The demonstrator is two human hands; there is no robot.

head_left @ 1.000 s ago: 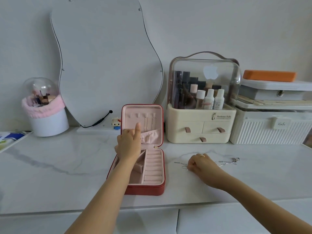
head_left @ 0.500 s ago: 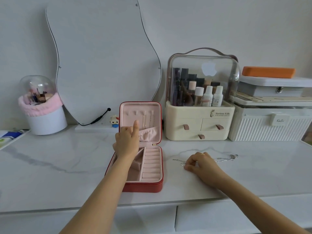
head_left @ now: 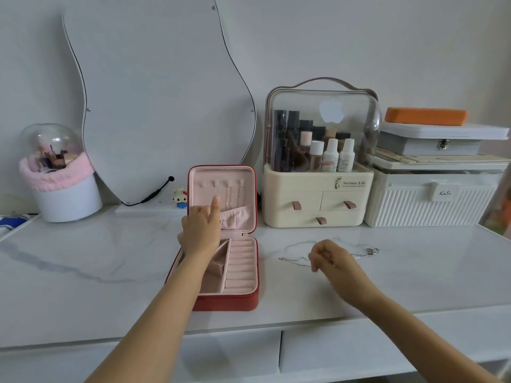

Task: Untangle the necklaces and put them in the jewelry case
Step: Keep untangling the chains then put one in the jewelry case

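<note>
We are reaching our left hand (head_left: 200,233) over the open red jewelry case (head_left: 226,272), which is sitting on the marble table (head_left: 83,272) with its lid standing upright at the far side. The hand is grasping nothing; its fingers are curled except the index finger (head_left: 215,205), which is pointing up against the pink lining of the lid, just left of two thin chains (head_left: 235,193) hanging there. To the right of the case, our right hand (head_left: 329,258) is resting on the table, loosely clenched over the middle of a silver necklace (head_left: 293,260); we cannot tell whether the fingers are actually pinching it. The chain is trailing out left of the hand, and its clasp end (head_left: 372,251) is lying right of it. A cream cosmetics organizer (head_left: 318,200) is standing farther back.
</note>
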